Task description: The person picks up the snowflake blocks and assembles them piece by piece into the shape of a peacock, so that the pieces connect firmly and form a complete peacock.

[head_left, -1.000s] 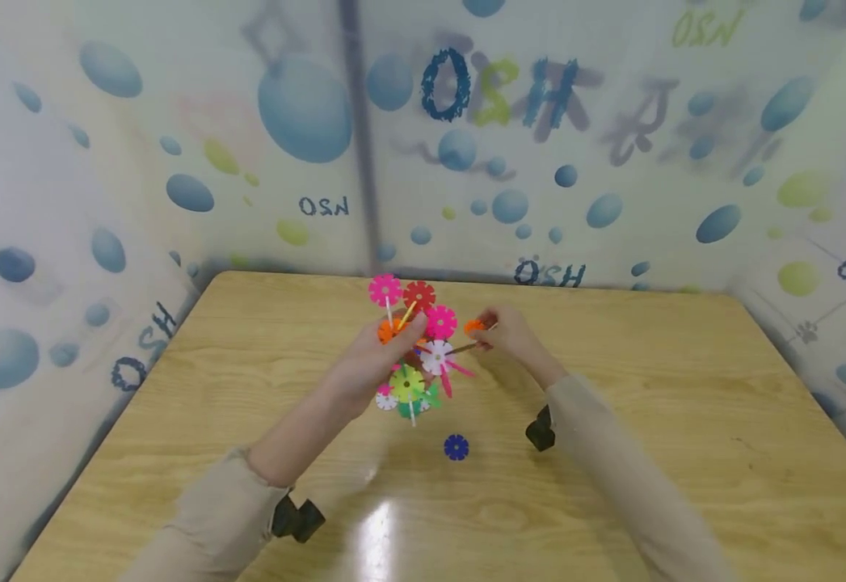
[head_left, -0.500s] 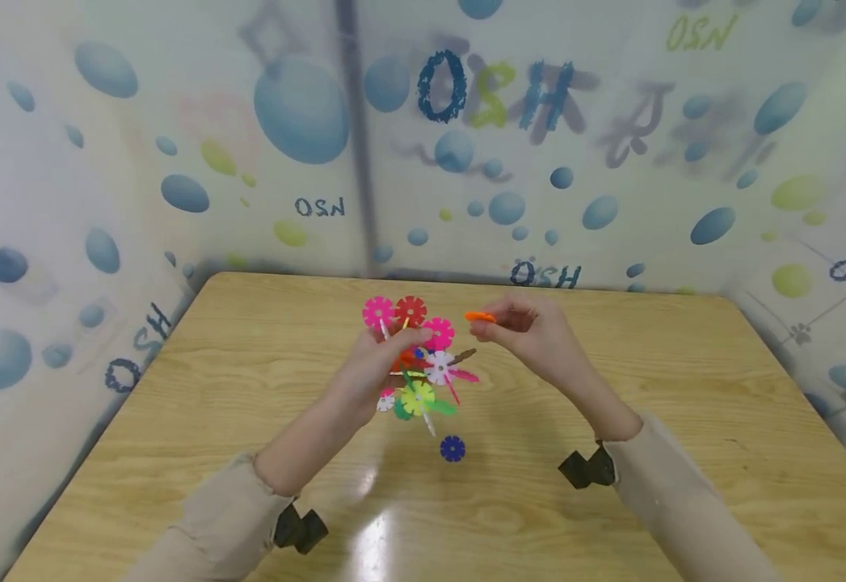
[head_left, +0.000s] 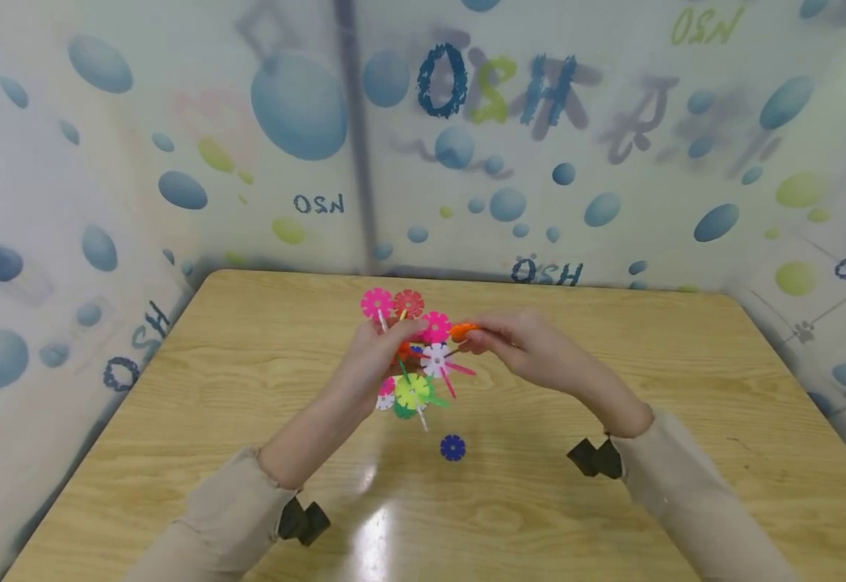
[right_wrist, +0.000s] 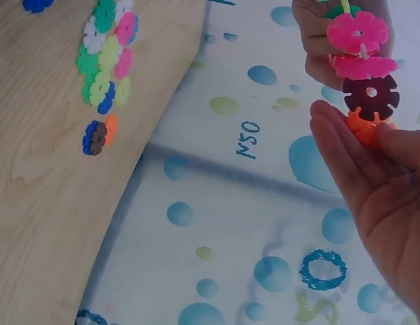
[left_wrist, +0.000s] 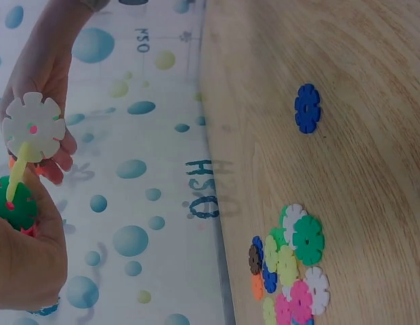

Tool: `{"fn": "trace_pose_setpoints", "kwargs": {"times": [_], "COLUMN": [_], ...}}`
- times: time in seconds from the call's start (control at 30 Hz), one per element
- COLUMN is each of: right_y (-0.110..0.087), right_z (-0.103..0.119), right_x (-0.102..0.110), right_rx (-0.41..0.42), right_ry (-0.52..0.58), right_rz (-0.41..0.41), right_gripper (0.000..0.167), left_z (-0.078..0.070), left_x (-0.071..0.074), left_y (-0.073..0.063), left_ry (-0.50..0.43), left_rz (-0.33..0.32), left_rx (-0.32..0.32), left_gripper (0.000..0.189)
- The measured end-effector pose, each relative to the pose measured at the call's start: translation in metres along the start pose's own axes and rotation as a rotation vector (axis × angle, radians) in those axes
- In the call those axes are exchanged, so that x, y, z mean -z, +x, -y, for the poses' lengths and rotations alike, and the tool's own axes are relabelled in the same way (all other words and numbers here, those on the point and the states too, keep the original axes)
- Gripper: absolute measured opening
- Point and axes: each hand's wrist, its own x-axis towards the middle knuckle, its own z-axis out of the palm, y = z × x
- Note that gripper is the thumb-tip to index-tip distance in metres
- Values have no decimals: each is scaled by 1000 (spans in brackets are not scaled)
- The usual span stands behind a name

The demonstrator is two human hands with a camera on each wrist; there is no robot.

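Observation:
My left hand [head_left: 364,356] grips a cluster of slotted plastic snowflake discs joined edge to edge, held above the table. Pink discs [head_left: 435,327], a white disc [head_left: 436,360] and a yellow-green disc [head_left: 412,391] stick out of it at various angles. Between thumb and fingers, my right hand [head_left: 520,343] pinches an orange disc [head_left: 462,332] at the cluster's right side. In the right wrist view this orange disc [right_wrist: 362,128] meets the edge of a dark brown disc [right_wrist: 371,98]. The left wrist view shows a white disc [left_wrist: 34,128] and a green disc [left_wrist: 17,206] of the cluster.
A single dark blue disc [head_left: 453,448] lies on the wooden table [head_left: 248,323], nearer the person than the cluster. Both wrist views show a group of loose discs of several colours, including a green disc [left_wrist: 308,240], lying on the tabletop. A patterned wall [head_left: 575,226] stands behind the table.
My right hand drew away from the cluster with the orange disc, turned, then came back left to its edge. My left hand tilted the cluster slightly and kept its grip.

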Motion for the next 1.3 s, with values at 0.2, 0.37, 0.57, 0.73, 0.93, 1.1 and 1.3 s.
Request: {"fn": "trace_pose_setpoints", "kwargs": {"times": [0.2, 0.37, 0.57, 0.73, 0.93, 1.1, 1.3], "right_y": [0, 2, 2, 3, 3, 4, 6], "right_z": [8, 10, 12, 12, 11, 11, 5], "right_x": [4, 6, 13, 16, 17, 19, 15], "right_rx": [29, 39, 52, 80, 147, 223, 339], "right_ry": [-112, -148, -194, -223, -231, -253, -237], "right_rz": [42, 50, 50, 57, 17, 11, -2], "right_gripper": [21, 15, 13, 12, 13, 15, 14], "left_z": [-1, -1, -3, -5, -7, -8, -7], "left_x": [0, 1, 2, 2, -1, -2, -3], "left_y": [1, 1, -1, -3, -5, -5, -6], "left_ry": [0, -16, -33, -53, -69, -65, -64], "left_rz": [4, 12, 29, 39, 58, 66, 75], "left_rx": [11, 14, 19, 21, 10, 7, 6], "left_gripper": [15, 15, 13, 14, 15, 14, 13]}}
